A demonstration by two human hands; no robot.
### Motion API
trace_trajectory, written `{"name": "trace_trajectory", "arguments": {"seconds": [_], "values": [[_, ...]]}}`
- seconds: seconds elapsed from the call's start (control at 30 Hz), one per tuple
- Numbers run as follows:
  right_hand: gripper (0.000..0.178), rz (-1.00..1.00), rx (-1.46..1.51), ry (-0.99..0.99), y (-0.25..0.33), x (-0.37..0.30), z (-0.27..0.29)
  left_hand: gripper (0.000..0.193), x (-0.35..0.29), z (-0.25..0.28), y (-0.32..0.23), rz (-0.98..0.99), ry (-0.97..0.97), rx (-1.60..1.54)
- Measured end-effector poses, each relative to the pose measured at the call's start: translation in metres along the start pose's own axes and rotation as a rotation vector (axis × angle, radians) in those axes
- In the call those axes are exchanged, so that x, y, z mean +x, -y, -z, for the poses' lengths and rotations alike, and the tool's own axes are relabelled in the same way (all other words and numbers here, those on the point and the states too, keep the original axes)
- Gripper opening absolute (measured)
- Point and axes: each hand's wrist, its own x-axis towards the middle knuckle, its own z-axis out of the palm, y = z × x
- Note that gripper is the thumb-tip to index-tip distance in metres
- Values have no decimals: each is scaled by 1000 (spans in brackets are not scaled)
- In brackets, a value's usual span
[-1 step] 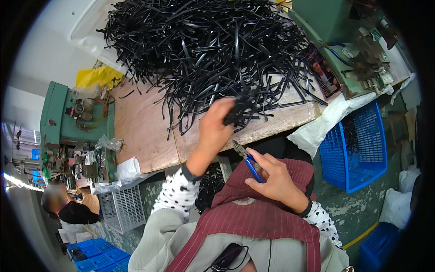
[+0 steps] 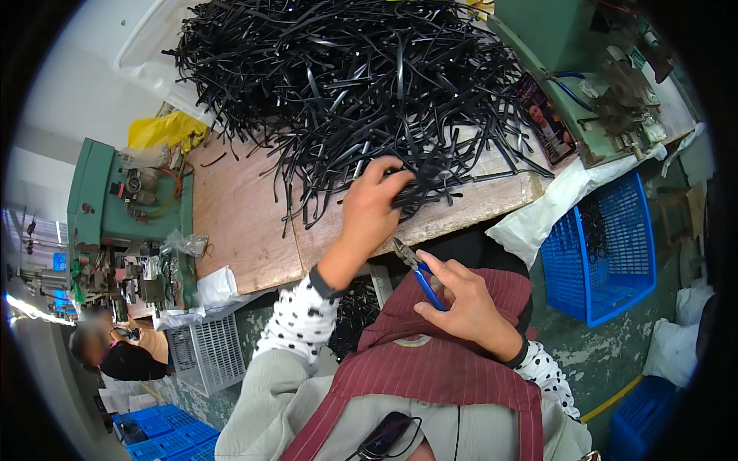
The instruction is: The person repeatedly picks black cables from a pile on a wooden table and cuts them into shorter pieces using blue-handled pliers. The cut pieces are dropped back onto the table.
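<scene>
A large heap of thin black strips (image 2: 346, 92) is spread over the far side of the wooden table (image 2: 238, 219). At the heap's near edge, my left hand (image 2: 369, 211) has its fingers curled round a bunch of black strips (image 2: 421, 188). That bunch is partly smeared by motion, and my fingers hide some of it. Nearer to me, my right hand (image 2: 473, 307) grips blue-handled cutting pliers (image 2: 427, 286) just off the table's front edge. Their metal jaws point up and left, apart from the strips.
Green machines stand at left (image 2: 127, 203) and right (image 2: 538, 34). A blue basket (image 2: 600, 307) with black pieces inside sits on the floor at right. White crates (image 2: 207, 353) are lower left, where another person (image 2: 131, 349) is beyond. Yellow plastic (image 2: 165, 131) lies at the table's left.
My left hand has shifted slightly, with the fingers bending differently and the bunch of strips lower against the heap. My right hand and the cutting pliers stay nearly in place.
</scene>
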Motion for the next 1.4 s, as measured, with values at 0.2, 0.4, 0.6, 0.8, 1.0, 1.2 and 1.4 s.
{"name": "trace_trajectory", "arguments": {"seconds": [0.2,0.4,0.6,0.8,1.0,1.2,1.4], "values": [[79,-6,-101,3,1,-5,4,21,31,-27,21,-278,172,449],[80,38,-96,-28,-7,-1,5,16,40,40,40,-147,-70,583],[82,109,-116,-74,-11,4,-4,23,-11,67,39,863,25,-1183],[79,259,-445,-130,3,10,2,35,-43,43,27,809,176,-1921],[80,297,-485,-73,5,9,1,36,-44,43,30,688,285,-2053],[81,300,-497,-16,4,12,-1,35,-45,45,28,671,330,-2091],[76,331,-461,20,5,13,1,37,-50,40,30,500,369,-2198]]}}
